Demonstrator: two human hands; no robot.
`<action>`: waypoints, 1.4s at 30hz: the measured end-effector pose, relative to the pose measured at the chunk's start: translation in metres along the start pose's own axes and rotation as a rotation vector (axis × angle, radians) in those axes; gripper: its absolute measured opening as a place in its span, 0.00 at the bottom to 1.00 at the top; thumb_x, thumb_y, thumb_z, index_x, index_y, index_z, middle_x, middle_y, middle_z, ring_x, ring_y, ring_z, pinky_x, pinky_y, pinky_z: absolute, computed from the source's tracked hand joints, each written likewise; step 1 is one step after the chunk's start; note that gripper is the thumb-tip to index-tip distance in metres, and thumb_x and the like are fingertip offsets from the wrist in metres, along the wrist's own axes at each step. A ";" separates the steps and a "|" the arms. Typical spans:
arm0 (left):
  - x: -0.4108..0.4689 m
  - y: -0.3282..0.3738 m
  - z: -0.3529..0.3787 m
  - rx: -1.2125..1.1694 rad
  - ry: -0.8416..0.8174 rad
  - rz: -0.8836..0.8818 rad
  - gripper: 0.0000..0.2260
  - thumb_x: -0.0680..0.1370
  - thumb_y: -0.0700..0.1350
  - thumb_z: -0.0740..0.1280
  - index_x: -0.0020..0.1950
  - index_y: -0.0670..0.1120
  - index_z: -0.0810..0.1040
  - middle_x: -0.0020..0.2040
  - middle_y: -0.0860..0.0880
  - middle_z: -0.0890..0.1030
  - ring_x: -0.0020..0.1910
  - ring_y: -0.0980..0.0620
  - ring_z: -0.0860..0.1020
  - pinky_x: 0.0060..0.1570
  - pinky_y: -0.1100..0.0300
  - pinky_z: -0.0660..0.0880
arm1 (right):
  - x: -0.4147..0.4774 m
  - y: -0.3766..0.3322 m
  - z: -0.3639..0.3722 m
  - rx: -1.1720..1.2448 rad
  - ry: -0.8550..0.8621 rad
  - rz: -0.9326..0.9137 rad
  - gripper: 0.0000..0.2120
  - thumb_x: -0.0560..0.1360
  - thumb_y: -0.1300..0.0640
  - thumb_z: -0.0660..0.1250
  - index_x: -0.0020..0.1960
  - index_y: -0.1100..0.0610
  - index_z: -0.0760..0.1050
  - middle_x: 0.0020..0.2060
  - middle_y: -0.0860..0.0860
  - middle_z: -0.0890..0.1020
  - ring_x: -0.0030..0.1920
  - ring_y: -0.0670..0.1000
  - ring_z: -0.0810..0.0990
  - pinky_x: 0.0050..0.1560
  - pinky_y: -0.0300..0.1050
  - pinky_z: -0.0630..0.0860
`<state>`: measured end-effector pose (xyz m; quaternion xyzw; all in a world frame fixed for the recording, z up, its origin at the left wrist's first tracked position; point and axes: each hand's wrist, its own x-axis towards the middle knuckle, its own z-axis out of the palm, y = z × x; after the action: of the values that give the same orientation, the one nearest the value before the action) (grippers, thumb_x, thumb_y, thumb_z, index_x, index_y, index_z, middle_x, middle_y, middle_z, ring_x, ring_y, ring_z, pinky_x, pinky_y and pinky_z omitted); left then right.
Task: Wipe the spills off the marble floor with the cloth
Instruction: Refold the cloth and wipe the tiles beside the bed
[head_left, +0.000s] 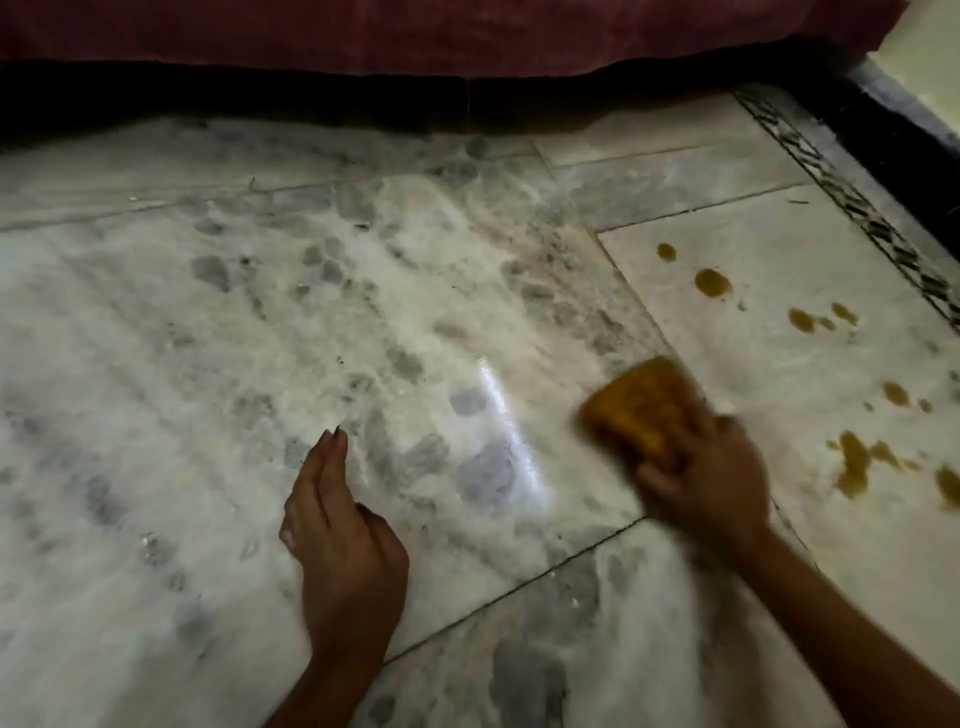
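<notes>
My right hand (711, 478) grips a folded orange-yellow cloth (636, 405) low over the marble floor (260, 338); both are motion-blurred. Several brown spills dot the pale tile to the right: a round drop (712, 283), small ones (802, 319), and a larger streaky patch (854, 462) just right of my right hand. My left hand (337, 540) hovers over the grey-veined tile at lower centre, fingers straight and together, holding nothing.
A dark red bedcover (415, 36) hangs along the far side with black shadow beneath it. A patterned black-and-white border strip (852, 202) and a dark skirting (914, 140) run along the right. A bright glare streak (506, 415) lies on the floor.
</notes>
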<state>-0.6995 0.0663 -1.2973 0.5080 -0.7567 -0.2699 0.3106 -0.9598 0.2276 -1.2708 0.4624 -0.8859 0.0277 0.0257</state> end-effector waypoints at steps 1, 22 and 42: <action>-0.001 0.000 0.002 0.005 -0.006 0.004 0.30 0.70 0.32 0.56 0.71 0.49 0.59 0.69 0.43 0.68 0.66 0.45 0.66 0.63 0.56 0.57 | 0.023 0.012 -0.002 -0.038 0.002 0.161 0.33 0.67 0.34 0.56 0.70 0.43 0.67 0.69 0.56 0.70 0.48 0.65 0.74 0.42 0.54 0.75; 0.004 -0.012 -0.009 0.182 -0.281 0.220 0.27 0.72 0.61 0.56 0.64 0.46 0.74 0.68 0.41 0.68 0.69 0.42 0.64 0.66 0.45 0.57 | -0.063 0.024 -0.004 0.032 -0.062 0.125 0.33 0.66 0.35 0.56 0.70 0.39 0.64 0.71 0.55 0.68 0.49 0.64 0.75 0.47 0.53 0.73; 0.009 -0.010 -0.022 -0.008 -0.487 0.181 0.39 0.70 0.67 0.51 0.70 0.42 0.67 0.71 0.41 0.67 0.72 0.42 0.61 0.71 0.47 0.54 | -0.153 0.031 -0.018 -0.016 -0.234 0.190 0.36 0.71 0.26 0.39 0.76 0.39 0.44 0.76 0.49 0.45 0.71 0.64 0.62 0.66 0.64 0.62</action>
<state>-0.6792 0.0526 -1.2882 0.3569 -0.8505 -0.3584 0.1444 -0.8981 0.3716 -1.2646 0.3765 -0.9227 -0.0311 -0.0771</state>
